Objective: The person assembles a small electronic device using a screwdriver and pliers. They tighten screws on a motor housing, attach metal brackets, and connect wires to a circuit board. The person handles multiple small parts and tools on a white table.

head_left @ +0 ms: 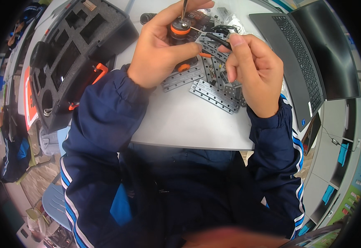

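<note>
My left hand (155,53) curls round a black round part with an orange ring (180,27). Its fingers are partly hidden behind the part. From the top of that part a thin metal rod (184,9) rises toward the picture's upper edge. Pinched between thumb and fingers of my right hand (256,68) is a screwdriver (218,40) with a black handle. Its slim shaft points left at the side of the round part; whether the tip touches, I cannot tell. Grey perforated metal beams (215,97) lie on the white table (184,128) below my hands.
At the left stands an open black case (71,49) with cut-out grey foam and orange latches (100,72). An open laptop (298,53) occupies the right side. Black cables (226,28) and a clear plastic bag (231,18) sit beyond my hands. The table's front edge runs before my body.
</note>
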`<act>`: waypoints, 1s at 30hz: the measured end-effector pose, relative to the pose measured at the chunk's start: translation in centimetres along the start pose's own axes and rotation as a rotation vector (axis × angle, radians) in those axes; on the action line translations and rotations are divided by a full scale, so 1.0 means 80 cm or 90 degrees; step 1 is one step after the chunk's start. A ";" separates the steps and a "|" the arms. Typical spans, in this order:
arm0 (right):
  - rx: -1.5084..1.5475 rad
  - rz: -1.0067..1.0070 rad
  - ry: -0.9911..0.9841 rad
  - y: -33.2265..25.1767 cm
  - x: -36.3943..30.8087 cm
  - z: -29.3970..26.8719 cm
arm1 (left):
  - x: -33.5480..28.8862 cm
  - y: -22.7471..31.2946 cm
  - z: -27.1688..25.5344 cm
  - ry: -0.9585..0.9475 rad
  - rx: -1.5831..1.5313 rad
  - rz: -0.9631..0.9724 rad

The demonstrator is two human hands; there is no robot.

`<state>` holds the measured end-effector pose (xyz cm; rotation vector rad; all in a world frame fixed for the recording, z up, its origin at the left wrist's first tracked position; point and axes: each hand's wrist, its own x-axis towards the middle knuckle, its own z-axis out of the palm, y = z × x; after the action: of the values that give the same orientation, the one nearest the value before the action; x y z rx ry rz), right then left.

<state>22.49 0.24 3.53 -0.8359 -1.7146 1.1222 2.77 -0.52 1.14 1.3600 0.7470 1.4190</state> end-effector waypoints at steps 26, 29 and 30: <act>0.111 0.185 -0.187 -0.007 0.008 -0.021 | -0.015 -0.009 -0.003 -0.039 0.052 -0.053; 0.016 0.019 -0.069 0.003 0.002 -0.005 | -0.013 -0.012 -0.002 -0.024 0.024 -0.042; -0.023 -0.013 -0.022 0.005 -0.001 0.000 | -0.012 -0.012 0.000 -0.017 0.009 -0.033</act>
<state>22.51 0.34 3.11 -0.8233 -1.7731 1.1014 2.87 -1.14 -0.09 1.3587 0.7707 1.3545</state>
